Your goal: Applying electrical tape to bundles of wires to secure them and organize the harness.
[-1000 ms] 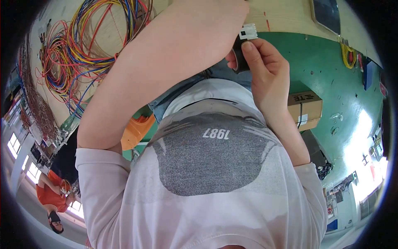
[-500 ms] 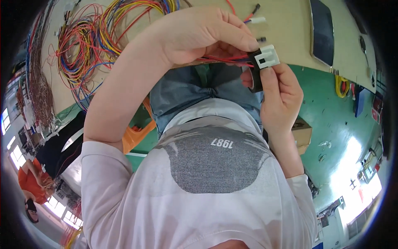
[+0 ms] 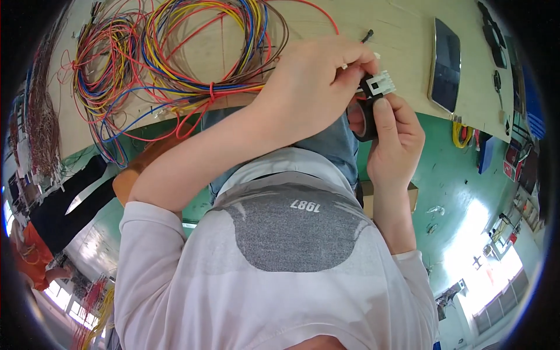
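Observation:
A white plug connector (image 3: 382, 84) with a row of prongs has black tape around its wire end. My left hand (image 3: 318, 87) is bent over it from the left, thumb and fingers pinched at that taped end; the exact grip is partly hidden. My right hand (image 3: 398, 131) holds a roll of black tape (image 3: 365, 121), its thumb just below the connector. Between roll and connector the tape runs up. Red wires from the connector are mostly covered by my left hand.
A large coil of coloured wires (image 3: 201, 81), tied in red, lies on the table (image 3: 315, 26) at left, beside a smaller coil (image 3: 105, 70). A dark-screened phone-like device (image 3: 446, 64) lies at right. A cardboard box (image 3: 402, 198) is on the floor. Another person in orange (image 3: 32, 251) is at far left.
My left hand has rolled over and its wrist has dropped, with the fingers still at the connector. Connector and tape roll have shifted slightly down. The view has moved, showing more of the coils.

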